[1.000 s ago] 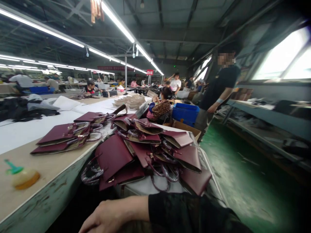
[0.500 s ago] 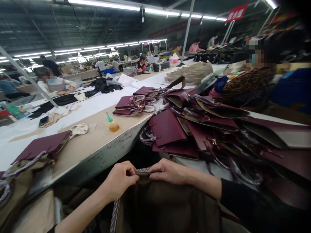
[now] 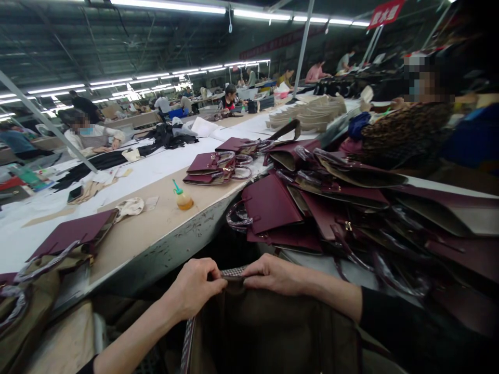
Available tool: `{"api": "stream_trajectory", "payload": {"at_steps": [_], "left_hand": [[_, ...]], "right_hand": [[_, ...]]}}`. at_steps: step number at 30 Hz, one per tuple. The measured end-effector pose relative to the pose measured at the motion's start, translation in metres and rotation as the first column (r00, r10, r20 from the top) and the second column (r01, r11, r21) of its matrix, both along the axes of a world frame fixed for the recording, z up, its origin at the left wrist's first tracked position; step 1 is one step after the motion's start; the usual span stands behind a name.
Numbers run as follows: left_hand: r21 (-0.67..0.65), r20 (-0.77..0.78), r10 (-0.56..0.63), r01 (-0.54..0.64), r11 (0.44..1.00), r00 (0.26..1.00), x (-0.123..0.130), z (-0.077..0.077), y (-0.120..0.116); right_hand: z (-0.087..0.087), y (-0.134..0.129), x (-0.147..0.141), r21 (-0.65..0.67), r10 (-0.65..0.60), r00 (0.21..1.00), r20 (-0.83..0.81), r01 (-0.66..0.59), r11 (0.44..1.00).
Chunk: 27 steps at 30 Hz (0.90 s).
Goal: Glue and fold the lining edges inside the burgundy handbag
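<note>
A handbag with a dark brown lining (image 3: 273, 327) fills the bottom middle, its mouth toward me. Along its far rim runs a checked edge (image 3: 233, 271). My left hand (image 3: 200, 284) pinches this rim between thumb and fingers. A short stretch of checked edge separates it from my right hand (image 3: 273, 275), which is closed on the same rim from the other side. The bag's lower part runs out of view. Just beyond my right hand lies a pile of burgundy handbags (image 3: 273, 202) with plastic-wrapped handles.
On the table (image 3: 152, 228) at left stand a glue bottle with a green nozzle (image 3: 183, 197), a crumpled cloth (image 3: 130, 206) and another burgundy bag (image 3: 74, 231). Smaller stacked bags (image 3: 202, 163) lie farther back. A co-worker (image 3: 405, 130) sits at right, another (image 3: 91, 135) at left.
Both hands keep their pinch on the bag's rim. The whole view has shifted slightly, so things appear a little farther right. The co-worker at right has moved a little.
</note>
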State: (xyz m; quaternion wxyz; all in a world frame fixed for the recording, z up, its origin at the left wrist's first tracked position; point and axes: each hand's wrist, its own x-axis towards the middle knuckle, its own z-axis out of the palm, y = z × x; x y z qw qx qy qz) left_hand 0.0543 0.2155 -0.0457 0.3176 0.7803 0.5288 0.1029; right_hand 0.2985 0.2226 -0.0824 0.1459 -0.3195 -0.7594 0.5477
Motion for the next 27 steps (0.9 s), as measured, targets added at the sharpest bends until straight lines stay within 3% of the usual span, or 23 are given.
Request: {"api": "stream_trajectory", "payload": {"at_steps": [12, 19, 27], "left_hand": [[0.012, -0.021, -0.006, 0.007, 1.000, 1.000, 0.005, 0.000, 0.001], [-0.030, 0.012, 0.060, -0.060, 0.998, 0.998, 0.008, -0.003, 0.002], [-0.064, 0.064, 0.106, -0.102, 0.993, 0.992, 0.007, -0.006, -0.001]], "right_hand": [[-0.003, -0.001, 0.004, -0.065, -0.022, 1.000, -0.019, 0.021, 0.998], [-0.007, -0.001, 0.005, -0.038, -0.004, 0.999, -0.040, 0.002, 0.999], [0.009, 0.001, -0.012, 0.160, -0.039, 0.978, 0.205, 0.005, 0.987]]}}
